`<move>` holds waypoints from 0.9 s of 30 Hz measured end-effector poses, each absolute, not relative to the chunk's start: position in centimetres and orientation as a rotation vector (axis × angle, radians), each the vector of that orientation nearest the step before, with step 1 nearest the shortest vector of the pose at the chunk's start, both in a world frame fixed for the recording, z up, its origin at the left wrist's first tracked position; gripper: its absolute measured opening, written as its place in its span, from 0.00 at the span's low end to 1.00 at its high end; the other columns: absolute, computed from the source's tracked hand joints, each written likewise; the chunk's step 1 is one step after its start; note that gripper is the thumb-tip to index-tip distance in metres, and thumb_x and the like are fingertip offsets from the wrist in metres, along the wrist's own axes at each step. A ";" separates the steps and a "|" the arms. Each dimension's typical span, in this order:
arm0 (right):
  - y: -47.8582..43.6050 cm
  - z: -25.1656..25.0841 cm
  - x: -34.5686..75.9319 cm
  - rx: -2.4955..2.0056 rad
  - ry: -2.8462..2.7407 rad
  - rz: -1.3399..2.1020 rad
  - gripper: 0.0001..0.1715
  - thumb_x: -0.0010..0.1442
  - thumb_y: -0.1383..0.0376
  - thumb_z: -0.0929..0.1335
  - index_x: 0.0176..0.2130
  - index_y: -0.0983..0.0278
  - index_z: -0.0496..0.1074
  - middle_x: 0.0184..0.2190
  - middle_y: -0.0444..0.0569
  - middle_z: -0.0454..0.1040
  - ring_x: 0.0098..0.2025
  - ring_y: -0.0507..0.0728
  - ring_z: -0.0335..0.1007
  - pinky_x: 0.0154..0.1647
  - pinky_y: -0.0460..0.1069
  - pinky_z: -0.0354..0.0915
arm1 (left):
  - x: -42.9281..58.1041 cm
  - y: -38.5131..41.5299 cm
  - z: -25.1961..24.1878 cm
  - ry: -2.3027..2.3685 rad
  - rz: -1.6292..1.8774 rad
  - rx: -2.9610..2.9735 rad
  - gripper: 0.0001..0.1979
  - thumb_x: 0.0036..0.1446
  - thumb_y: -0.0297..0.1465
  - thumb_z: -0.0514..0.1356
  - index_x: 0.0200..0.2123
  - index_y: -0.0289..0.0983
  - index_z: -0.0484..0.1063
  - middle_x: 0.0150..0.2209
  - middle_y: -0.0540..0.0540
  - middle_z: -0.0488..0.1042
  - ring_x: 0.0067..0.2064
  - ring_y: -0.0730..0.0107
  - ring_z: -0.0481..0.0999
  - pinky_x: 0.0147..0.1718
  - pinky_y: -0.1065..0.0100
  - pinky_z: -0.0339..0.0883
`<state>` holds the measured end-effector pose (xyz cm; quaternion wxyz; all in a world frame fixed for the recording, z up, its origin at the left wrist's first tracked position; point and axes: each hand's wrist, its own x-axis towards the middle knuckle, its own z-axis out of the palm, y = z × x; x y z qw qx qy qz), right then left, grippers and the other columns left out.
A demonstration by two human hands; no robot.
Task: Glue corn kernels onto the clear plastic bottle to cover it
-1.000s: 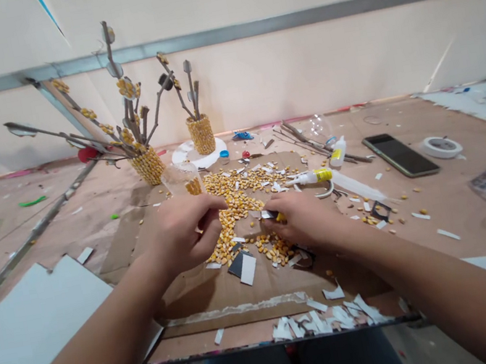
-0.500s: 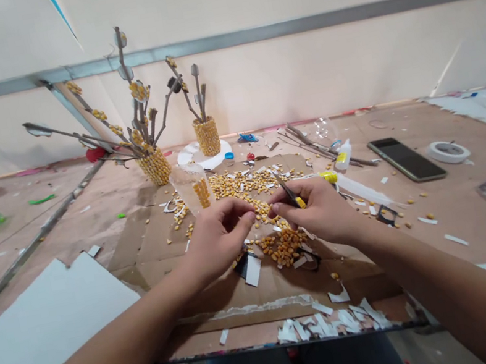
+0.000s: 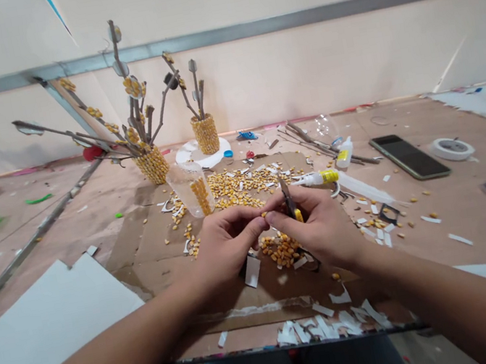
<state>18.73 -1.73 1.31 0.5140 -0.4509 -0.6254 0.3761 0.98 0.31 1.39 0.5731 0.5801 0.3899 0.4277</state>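
My left hand (image 3: pixel 229 239) is closed in a pinch, its thumb and forefinger meeting the right fingertips over the cardboard. A tiny yellow piece that looks like a corn kernel (image 3: pixel 264 214) shows between the touching fingertips. In my right hand (image 3: pixel 318 222), also closed, a thin dark pointed tool (image 3: pixel 287 193) with a yellow part stands up between the fingers; its kind is unclear. Below the hands lies a small heap of darker corn kernels (image 3: pixel 280 249). Just beyond them, loose kernels (image 3: pixel 243 185) spread out, and a clear plastic cup (image 3: pixel 184 189) bears a strip of kernels.
Behind stand two kernel-covered pots (image 3: pixel 152 165) (image 3: pixel 206 135) with twigs. To the right are glue bottles (image 3: pixel 344 153), a phone (image 3: pixel 409 156) and a tape roll (image 3: pixel 452 149). White sheet (image 3: pixel 50 341) lies left; paper scraps (image 3: pixel 329 325) line the front edge of the cardboard (image 3: pixel 136 245).
My hands have come together, so the fingertips now touch where there was a gap. The dark tool in my right hand has turned more upright.
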 end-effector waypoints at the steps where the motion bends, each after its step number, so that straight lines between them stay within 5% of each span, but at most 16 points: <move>1: -1.8 1.3 18.7 -1.091 -1.509 0.900 0.04 0.61 0.64 0.72 0.34 0.62 0.79 0.26 0.42 0.76 0.28 0.52 0.67 0.29 0.47 0.63 | 0.9 0.3 1.5 0.919 0.998 1.373 0.13 0.54 0.41 0.76 0.33 0.36 0.87 0.25 0.48 0.80 0.25 0.73 0.70 0.28 0.69 0.65; 9: -2.2 1.2 19.0 -1.181 -1.546 0.890 0.07 0.59 0.62 0.73 0.33 0.63 0.78 0.23 0.42 0.72 0.24 0.50 0.60 0.24 0.46 0.57 | 0.6 0.2 1.5 0.984 1.010 1.427 0.10 0.55 0.38 0.74 0.33 0.36 0.86 0.25 0.47 0.80 0.24 0.73 0.71 0.23 0.71 0.64; 20: -2.1 1.3 18.9 -1.154 -1.499 0.971 0.08 0.61 0.62 0.73 0.32 0.63 0.81 0.25 0.44 0.76 0.28 0.52 0.66 0.30 0.48 0.61 | 1.1 0.1 1.6 1.016 1.000 1.238 0.16 0.48 0.42 0.78 0.32 0.34 0.86 0.26 0.45 0.80 0.22 0.76 0.70 0.21 0.73 0.65; 27: -2.2 1.5 19.3 -1.223 -1.697 0.713 0.17 0.66 0.59 0.71 0.27 0.61 0.70 0.22 0.40 0.65 0.26 0.51 0.56 0.29 0.48 0.54 | 0.4 0.8 1.0 0.944 0.968 1.249 0.16 0.51 0.41 0.76 0.30 0.34 0.80 0.22 0.50 0.75 0.21 0.77 0.69 0.21 0.75 0.63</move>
